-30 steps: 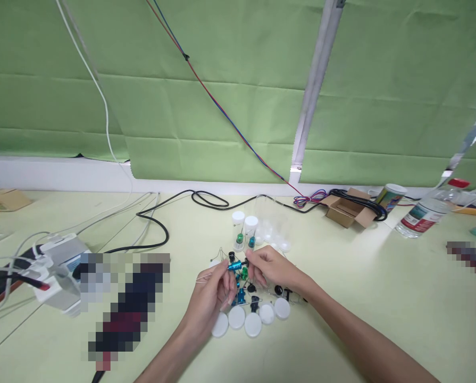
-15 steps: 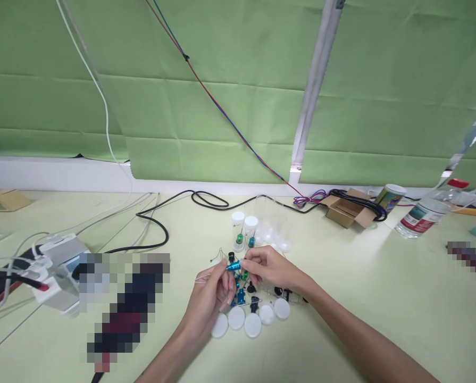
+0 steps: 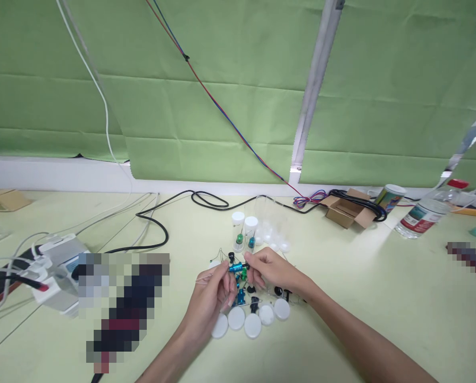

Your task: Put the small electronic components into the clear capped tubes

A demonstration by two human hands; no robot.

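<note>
In the middle of the table, a shiny blue metal cylinder (image 3: 236,267) is held between both hands. A thin wire runs out from its left side. My left hand (image 3: 211,287) pinches the left end between thumb and forefinger, its other fingers curled. My right hand (image 3: 267,266) is closed on a small dark piece (image 3: 247,266) at the right end. Below lie small blue parts (image 3: 241,296), green parts (image 3: 244,274) and black parts (image 3: 254,304) with thin wires, partly hidden by my hands. Several round white caps (image 3: 252,325) lie nearest me.
Two clear capped tubes (image 3: 238,234) stand beyond my hands, with green and blue parts inside. More clear tubes (image 3: 275,229) lie beside them. A cardboard box (image 3: 347,213) and a water bottle (image 3: 423,213) are at right. A white power strip (image 3: 64,266) with cables is at left.
My right hand has shifted slightly right, and a dark piece now shows between it and the blue cylinder. My left hand has barely moved.
</note>
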